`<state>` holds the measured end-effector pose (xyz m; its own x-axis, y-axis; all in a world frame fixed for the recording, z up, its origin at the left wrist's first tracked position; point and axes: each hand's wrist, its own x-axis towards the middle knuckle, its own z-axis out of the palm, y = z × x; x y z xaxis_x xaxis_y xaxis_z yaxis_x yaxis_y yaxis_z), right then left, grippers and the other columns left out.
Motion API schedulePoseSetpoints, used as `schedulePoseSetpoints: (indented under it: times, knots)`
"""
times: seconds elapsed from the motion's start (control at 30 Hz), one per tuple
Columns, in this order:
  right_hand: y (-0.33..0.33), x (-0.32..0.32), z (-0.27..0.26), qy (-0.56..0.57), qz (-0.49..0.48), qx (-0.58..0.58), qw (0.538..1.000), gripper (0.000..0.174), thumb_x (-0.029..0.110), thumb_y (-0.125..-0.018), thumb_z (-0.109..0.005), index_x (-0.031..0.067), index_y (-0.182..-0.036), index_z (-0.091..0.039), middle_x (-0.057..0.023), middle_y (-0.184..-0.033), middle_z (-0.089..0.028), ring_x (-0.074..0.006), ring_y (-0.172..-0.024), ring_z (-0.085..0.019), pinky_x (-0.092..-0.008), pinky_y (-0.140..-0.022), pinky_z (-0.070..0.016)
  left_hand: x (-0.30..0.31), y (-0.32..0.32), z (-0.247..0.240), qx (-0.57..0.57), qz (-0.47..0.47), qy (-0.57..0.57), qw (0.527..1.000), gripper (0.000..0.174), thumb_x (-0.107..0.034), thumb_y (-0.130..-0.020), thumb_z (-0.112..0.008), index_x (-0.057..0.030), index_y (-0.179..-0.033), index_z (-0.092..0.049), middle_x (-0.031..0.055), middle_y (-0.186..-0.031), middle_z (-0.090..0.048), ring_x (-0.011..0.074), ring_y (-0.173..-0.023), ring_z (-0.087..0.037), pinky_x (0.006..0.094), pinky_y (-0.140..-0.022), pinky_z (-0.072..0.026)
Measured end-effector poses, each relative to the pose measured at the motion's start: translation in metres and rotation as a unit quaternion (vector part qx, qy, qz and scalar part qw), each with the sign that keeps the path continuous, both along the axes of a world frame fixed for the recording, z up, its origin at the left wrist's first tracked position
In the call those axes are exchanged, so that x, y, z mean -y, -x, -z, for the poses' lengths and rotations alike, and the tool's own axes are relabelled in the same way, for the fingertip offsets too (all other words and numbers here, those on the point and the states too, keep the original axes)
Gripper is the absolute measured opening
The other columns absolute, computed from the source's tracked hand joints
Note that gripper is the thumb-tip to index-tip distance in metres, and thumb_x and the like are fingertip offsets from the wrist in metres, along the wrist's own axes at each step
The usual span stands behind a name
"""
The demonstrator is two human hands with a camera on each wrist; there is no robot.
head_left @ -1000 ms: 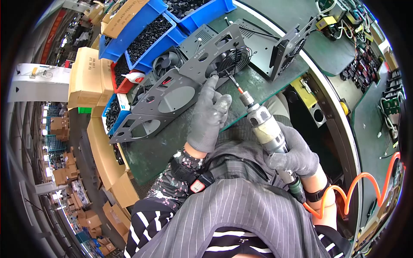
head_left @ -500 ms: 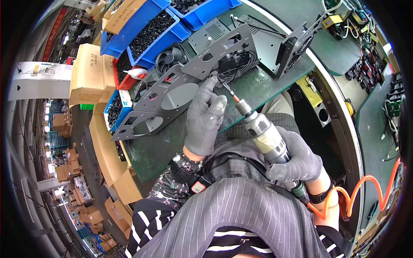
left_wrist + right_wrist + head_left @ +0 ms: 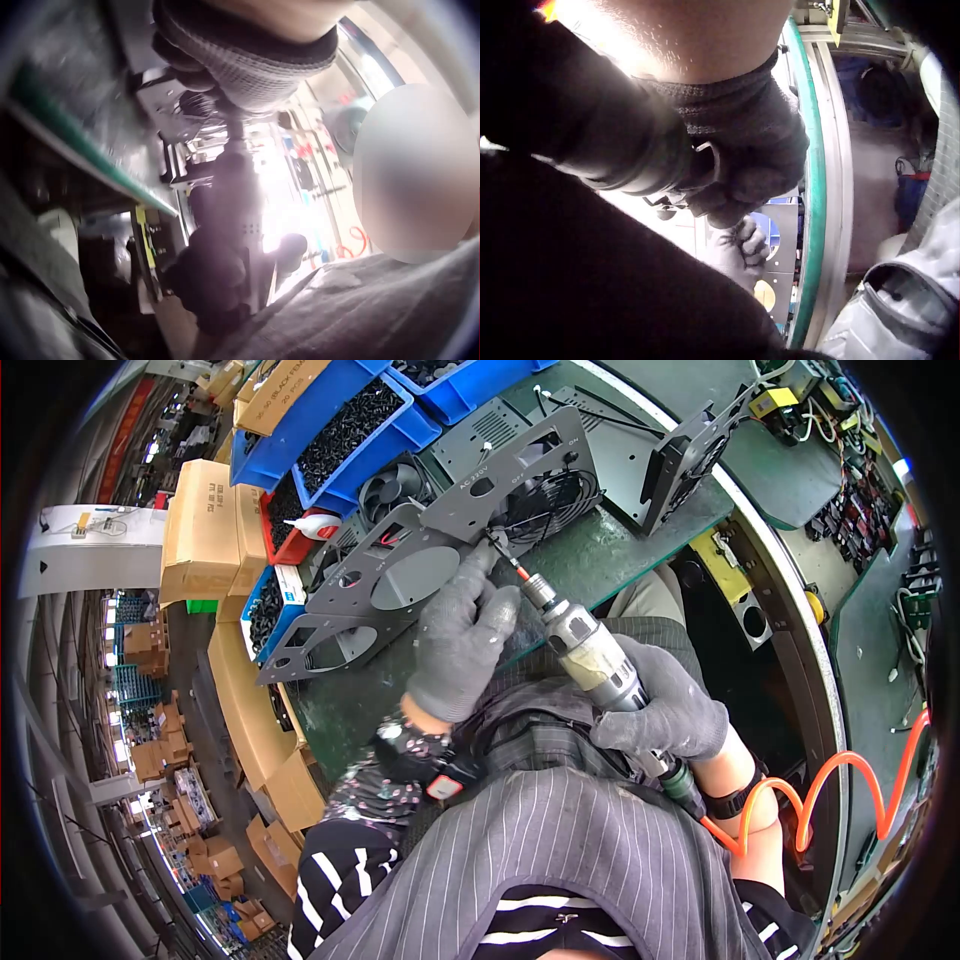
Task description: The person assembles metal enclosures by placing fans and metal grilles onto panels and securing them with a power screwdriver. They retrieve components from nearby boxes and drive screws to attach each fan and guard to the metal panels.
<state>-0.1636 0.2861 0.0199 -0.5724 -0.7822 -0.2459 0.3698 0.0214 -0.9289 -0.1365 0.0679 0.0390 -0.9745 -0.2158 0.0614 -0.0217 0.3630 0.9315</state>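
My gloved right hand [image 3: 665, 705] grips an air screwdriver [image 3: 590, 650]. Its bit points up and left, its tip at the lower corner of a grey metal panel [image 3: 450, 505] marked AC 220V. My gloved left hand [image 3: 455, 635] reaches to that corner with the index finger extended, fingertip close beside the bit tip; the thumb stands apart. A black fan guard [image 3: 550, 510] shows behind the panel. In the left wrist view the screwdriver [image 3: 236, 191] is blurred by glare. The right wrist view catches the left hand [image 3: 739, 251] near the cut-out panel [image 3: 780, 259].
More grey panels [image 3: 345, 585] lean along the left of the green bench [image 3: 350, 710]. Blue bins [image 3: 365, 440] of black screws and a red bin [image 3: 290, 540] stand behind. An orange coiled hose [image 3: 850, 770] trails right. A fan bracket [image 3: 690, 460] stands upright at the bench's right end.
The screwdriver and right hand have moved left and slightly up, bringing the bit to the panel corner. The left hand has shifted a little left, its index finger staying near that corner.
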Motion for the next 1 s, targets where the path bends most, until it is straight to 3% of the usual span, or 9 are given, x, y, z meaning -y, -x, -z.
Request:
schedulePoseSetpoints:
  times: [0.1, 0.13, 0.17, 0.2, 0.23, 0.37, 0.43, 0.63, 1.0]
  knots:
    - [0.002, 0.004, -0.001, 0.025, -0.002, 0.018, 1.000, 0.069, 0.031, -0.063, -0.082, -0.0015, -0.116, -0.052, -0.0044, -0.092, -0.060, -0.0120, -0.081, -0.055, -0.0285, -0.075, -0.0468, 0.027, 0.001, -0.037, -0.167, 0.081, 0.370, 0.910, 0.019, -0.013, -0.086, -0.059, -0.0017, -0.099, -0.067, 0.0072, -0.088, -0.067, 0.0130, -0.076, -0.062, 0.0281, -0.068, -0.0494]
    - [0.002, 0.005, -0.002, 0.026, -0.010, 0.027, 0.999, 0.070, 0.029, -0.063, -0.083, -0.0015, -0.117, -0.051, -0.0041, -0.093, -0.060, -0.0115, -0.082, -0.054, -0.0280, -0.075, -0.0468, 0.022, -0.004, -0.069, -0.080, 0.046, 0.320, 0.943, 0.018, -0.012, -0.087, -0.057, -0.0023, -0.098, -0.067, 0.0071, -0.088, -0.067, 0.0128, -0.073, -0.062, 0.0271, -0.067, -0.0493]
    - [0.004, 0.005, -0.002, 0.026, -0.020, 0.047, 0.998, 0.070, 0.029, -0.063, -0.083, -0.0014, -0.117, -0.051, -0.0037, -0.093, -0.059, -0.0105, -0.083, -0.054, -0.0271, -0.075, -0.0467, 0.030, 0.005, -0.083, -0.189, 0.077, 0.374, 0.905, 0.018, -0.011, -0.088, -0.055, -0.0023, -0.100, -0.066, 0.0061, -0.085, -0.066, 0.0112, -0.069, -0.058, 0.0256, -0.065, -0.0480]
    - [0.004, 0.005, -0.002, 0.023, -0.032, 0.067, 0.997, 0.070, 0.028, -0.063, -0.083, -0.0012, -0.118, -0.051, -0.0033, -0.093, -0.059, -0.0096, -0.083, -0.054, -0.0262, -0.076, -0.0466, 0.028, 0.007, -0.103, -0.137, 0.063, 0.371, 0.916, 0.020, -0.009, -0.088, -0.054, -0.0013, -0.104, -0.064, 0.0044, -0.083, -0.064, 0.0102, -0.070, -0.056, 0.0248, -0.064, -0.0468]
    - [0.002, 0.008, -0.002, 0.044, -0.018, 0.068, 0.997, 0.068, 0.027, -0.064, -0.082, -0.0012, -0.118, -0.051, -0.0023, -0.093, -0.058, -0.0083, -0.083, -0.053, -0.0248, -0.075, -0.0463, 0.037, 0.025, -0.115, -0.230, 0.125, 0.502, 0.824, 0.021, -0.009, -0.089, -0.054, -0.0017, -0.106, -0.063, 0.0040, -0.083, -0.061, 0.0098, -0.068, -0.054, 0.0234, -0.063, -0.0443]
    - [0.001, 0.009, -0.001, 0.054, -0.010, 0.106, 0.993, 0.071, 0.029, -0.064, -0.082, -0.0019, -0.118, -0.050, -0.0019, -0.093, -0.057, -0.0091, -0.080, -0.053, -0.0247, -0.074, -0.0462, 0.033, 0.068, -0.124, -0.177, 0.234, 0.541, 0.788, 0.034, -0.033, -0.095, -0.045, -0.0061, -0.100, -0.065, 0.0122, -0.079, -0.059, 0.0269, -0.066, -0.057, 0.0353, -0.062, -0.0437]
    - [0.001, 0.010, 0.002, 0.029, -0.020, 0.049, 0.998, 0.072, 0.030, -0.063, -0.082, -0.0020, -0.119, -0.049, -0.0025, -0.093, -0.057, -0.0090, -0.081, -0.053, -0.0247, -0.074, -0.0461, 0.027, 0.073, -0.123, 0.033, 0.212, 0.653, 0.726, 0.053, -0.048, -0.091, -0.045, -0.0030, -0.071, -0.064, 0.0203, -0.072, -0.061, 0.0361, -0.070, -0.061, 0.0442, -0.064, -0.0458]
    - [0.001, 0.011, -0.002, 0.011, -0.015, 0.054, 0.998, 0.072, 0.031, -0.061, -0.082, -0.0020, -0.117, -0.050, -0.0020, -0.089, -0.056, -0.0079, -0.075, -0.052, -0.0225, -0.068, -0.0455, 0.028, 0.078, -0.121, 0.070, 0.233, 0.583, 0.775, 0.059, -0.051, -0.092, -0.040, -0.0020, -0.069, -0.062, 0.0211, -0.065, -0.056, 0.0381, -0.066, -0.057, 0.0456, -0.061, -0.0438]
    - [-0.006, 0.017, -0.013, 0.030, -0.006, 0.093, 0.995, 0.066, 0.025, -0.064, -0.079, -0.0029, -0.115, -0.048, -0.0028, -0.084, -0.056, -0.0071, -0.068, -0.053, -0.0215, -0.063, -0.0459, 0.026, 0.077, -0.115, 0.063, 0.213, 0.585, 0.780, 0.057, -0.048, -0.094, -0.040, -0.0001, -0.068, -0.059, 0.0198, -0.064, -0.056, 0.0364, -0.066, -0.057, 0.0444, -0.064, -0.0446]
